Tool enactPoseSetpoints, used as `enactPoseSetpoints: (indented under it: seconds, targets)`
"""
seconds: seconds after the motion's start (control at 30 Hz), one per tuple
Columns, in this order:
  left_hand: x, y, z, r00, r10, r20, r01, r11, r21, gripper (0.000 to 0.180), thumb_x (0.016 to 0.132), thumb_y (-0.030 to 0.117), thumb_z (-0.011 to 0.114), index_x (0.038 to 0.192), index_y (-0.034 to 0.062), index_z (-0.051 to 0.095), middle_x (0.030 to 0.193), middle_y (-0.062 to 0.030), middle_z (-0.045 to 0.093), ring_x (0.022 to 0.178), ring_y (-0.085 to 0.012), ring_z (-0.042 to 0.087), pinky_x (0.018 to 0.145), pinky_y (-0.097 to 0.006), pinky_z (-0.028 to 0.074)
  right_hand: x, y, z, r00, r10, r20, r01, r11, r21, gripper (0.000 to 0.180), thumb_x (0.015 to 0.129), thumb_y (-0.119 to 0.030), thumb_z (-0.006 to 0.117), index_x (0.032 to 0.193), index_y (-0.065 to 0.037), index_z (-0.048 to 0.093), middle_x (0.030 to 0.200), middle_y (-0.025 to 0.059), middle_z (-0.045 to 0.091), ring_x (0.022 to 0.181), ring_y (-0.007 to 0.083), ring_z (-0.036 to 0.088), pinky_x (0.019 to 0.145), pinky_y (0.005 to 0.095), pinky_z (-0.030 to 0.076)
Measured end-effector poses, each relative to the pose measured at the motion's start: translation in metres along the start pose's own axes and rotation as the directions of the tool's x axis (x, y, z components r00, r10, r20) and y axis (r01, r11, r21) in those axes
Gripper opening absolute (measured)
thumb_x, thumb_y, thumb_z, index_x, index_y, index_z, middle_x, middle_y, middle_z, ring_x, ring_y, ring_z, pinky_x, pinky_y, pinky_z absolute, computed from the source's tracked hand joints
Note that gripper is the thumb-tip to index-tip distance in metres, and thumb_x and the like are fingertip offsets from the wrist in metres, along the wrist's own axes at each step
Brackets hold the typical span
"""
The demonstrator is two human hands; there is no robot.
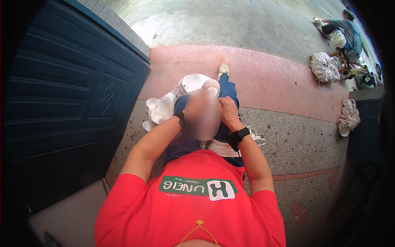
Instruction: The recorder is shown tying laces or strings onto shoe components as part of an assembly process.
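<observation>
Over my lap, a pale rounded thing that looks like a white shoe [212,84] shows its end beyond a blurred patch. My left hand [193,111] lies mostly inside that blur, against the pale thing, and its fingers cannot be made out. To the right of it, my right hand [229,112] has its fingers bent together in a pinch at the blur's edge; what they hold is hidden. White shoe-like pieces [162,108] rest by my left leg. A bundle of white laces [224,148] lies across my right thigh, with loose strands [257,138] hanging beside it.
A dark blue panelled door [74,86] stands close on the left. At the right are a white bundle [325,68] and another off-white bundle [349,118]. A person [352,37] sits at the far right with white things. Pink paving [284,82] runs ahead of my feet.
</observation>
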State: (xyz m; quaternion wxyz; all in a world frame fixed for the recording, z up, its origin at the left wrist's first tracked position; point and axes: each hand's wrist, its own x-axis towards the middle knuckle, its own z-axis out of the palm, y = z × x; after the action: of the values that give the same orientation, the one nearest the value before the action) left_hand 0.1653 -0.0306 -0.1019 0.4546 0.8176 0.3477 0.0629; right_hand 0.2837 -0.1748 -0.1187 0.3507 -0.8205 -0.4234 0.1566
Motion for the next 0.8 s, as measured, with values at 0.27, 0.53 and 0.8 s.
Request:
enactPoseSetpoints:
  seconds: [0.27,0.53,0.8]
  targets:
    - [-0.001,-0.003,-0.003,0.999,0.037,-0.001,-0.037,0.999,0.025,0.029,0.079,0.024,0.083,0.094,0.0014,0.073,0.085,-0.0121,0.075,0.079,-0.0208,0.072,0.074,-0.034,0.057,0.004,-0.003,0.006,0.998,-0.058,-0.006,0.058,0.998,0.034,0.016,0.093,-0.012,0.062,0.096,-0.003,0.073,0.093,0.0203,0.066,0.093,0.0409,0.063,0.082,0.0500,0.051]
    - [-0.001,0.001,-0.013,0.869,0.490,0.062,-0.492,0.844,0.213,0.034,0.081,0.008,0.076,0.112,0.0047,0.062,0.091,-0.0155,0.065,0.090,-0.0342,0.065,0.079,-0.042,0.055,0.007,-0.026,0.004,0.997,-0.076,0.000,0.076,0.992,0.100,0.026,0.091,-0.007,0.062,0.116,-0.003,0.065,0.101,0.0240,0.070,0.101,0.0423,0.067,0.087,0.0483,0.053]
    - [0.004,0.015,-0.041,0.746,0.595,0.299,-0.666,0.656,0.356,0.024,0.087,0.004,0.059,0.111,0.0031,0.061,0.094,-0.0174,0.064,0.095,-0.0373,0.063,0.082,-0.046,0.054,-0.004,0.005,-0.015,0.994,0.086,0.064,-0.095,0.982,0.161,0.032,0.091,-0.021,0.070,0.117,-0.002,0.065,0.093,0.0188,0.071,0.086,0.0365,0.071,0.076,0.0450,0.055]
